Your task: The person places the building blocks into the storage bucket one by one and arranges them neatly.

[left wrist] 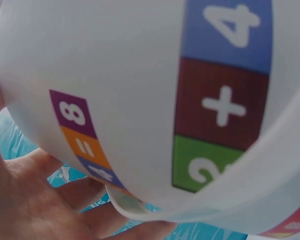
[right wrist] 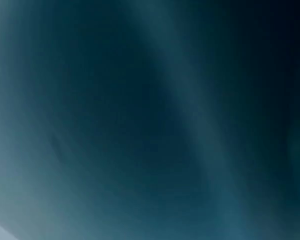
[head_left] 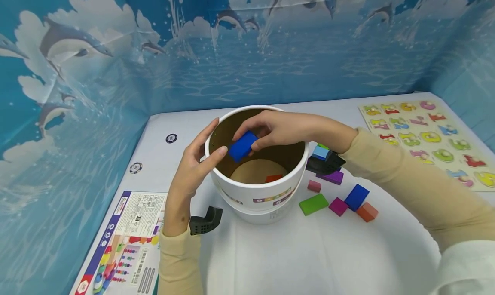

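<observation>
In the head view a white round bucket (head_left: 255, 195) with coloured number stickers stands on the table. My left hand (head_left: 193, 161) holds its left side, the thumb over the rim and the fingers against the outer wall. The left wrist view shows that hand (left wrist: 45, 205) spread close along the bucket's wall (left wrist: 135, 100). Over the bucket's opening, my right hand (head_left: 276, 129) pinches a blue block (head_left: 242, 146) between thumb and fingers. Below it, a red-orange block (head_left: 273, 178) lies on the bucket floor. The right wrist view is dark and blurred.
Right of the bucket lie loose blocks: green (head_left: 313, 204), magenta (head_left: 338, 206), blue (head_left: 356, 197), orange (head_left: 367, 212) and several more. A peg puzzle board (head_left: 429, 140) lies far right. A printed box (head_left: 127, 243) and two round chips (head_left: 171, 138) are on the left.
</observation>
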